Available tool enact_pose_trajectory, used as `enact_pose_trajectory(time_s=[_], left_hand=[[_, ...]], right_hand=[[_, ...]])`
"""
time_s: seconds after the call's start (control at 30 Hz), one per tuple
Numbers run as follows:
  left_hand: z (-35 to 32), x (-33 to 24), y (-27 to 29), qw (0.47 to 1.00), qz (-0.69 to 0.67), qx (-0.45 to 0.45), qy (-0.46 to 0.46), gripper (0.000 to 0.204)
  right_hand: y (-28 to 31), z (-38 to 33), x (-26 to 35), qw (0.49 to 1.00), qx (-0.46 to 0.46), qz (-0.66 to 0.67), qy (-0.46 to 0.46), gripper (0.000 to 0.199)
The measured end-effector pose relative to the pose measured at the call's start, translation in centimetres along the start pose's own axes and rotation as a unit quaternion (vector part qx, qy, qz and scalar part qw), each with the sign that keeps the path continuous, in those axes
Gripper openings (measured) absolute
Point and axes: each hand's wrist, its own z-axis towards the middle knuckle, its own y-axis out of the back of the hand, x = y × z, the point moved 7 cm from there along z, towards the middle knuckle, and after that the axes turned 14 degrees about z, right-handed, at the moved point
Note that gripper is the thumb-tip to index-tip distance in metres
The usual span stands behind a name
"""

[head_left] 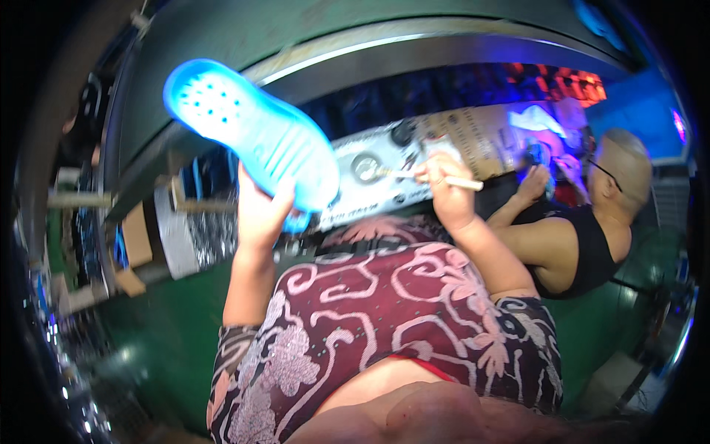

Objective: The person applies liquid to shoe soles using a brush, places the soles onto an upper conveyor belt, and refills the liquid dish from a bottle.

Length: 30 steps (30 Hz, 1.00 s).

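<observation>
My left hand (260, 211) grips a bright light-blue foam shoe (270, 144) by its lower end. The shoe is tilted, its dotted end pointing up and left, and ridges cross its middle. In my right hand (446, 181) is a thin brush (467, 183) with a pale wooden handle, pinched between the fingers. The brush tip points left, over or in a small round dish (366, 167); whether it touches what is inside I cannot tell. The dish stands on a pale printed surface (347, 203) in front of me.
A black round object (402, 133) stands behind the dish. Brown cardboard (473, 140) lies to its right. A co-worker (584, 229) sits close on my right, hands near a blue item. A metal-edged conveyor (414, 31) runs across the far side. Boxes (137, 237) stand at left.
</observation>
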Motion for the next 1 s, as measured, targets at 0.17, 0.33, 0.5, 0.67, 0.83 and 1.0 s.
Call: enact_pose_trajectory(time_s=[0.17,0.33,0.5,0.67,0.83,1.0], left_hand=[[3.5,-0.9,-7.3,0.927,-0.109,0.345,0.102,0.087],[16.1,-8.0,-21.0,0.821,-0.220,0.526,0.029,0.042],[26.2,-5.5,-26.8,0.880,-0.340,0.269,0.194,0.044],[16.1,-1.1,-19.3,0.861,-0.331,0.327,0.206,0.047],[8.1,11.5,1.0,0.985,0.020,0.122,0.118,0.021],[-2.4,21.7,20.3,0.771,0.601,-0.195,0.078,0.041]], right_hand=[[3.3,-2.1,-1.8,0.995,-0.091,-0.003,-0.052,0.030],[4.5,-4.9,-2.5,0.971,-0.193,0.052,-0.132,0.028],[4.8,-5.9,-3.8,0.970,-0.202,0.034,-0.133,0.032],[4.8,-6.8,-5.2,0.964,-0.224,0.041,-0.141,0.031],[3.4,-6.0,-6.4,0.960,-0.198,0.103,-0.166,0.029],[0.3,-3.9,-7.2,0.956,-0.157,0.156,-0.192,0.028]])
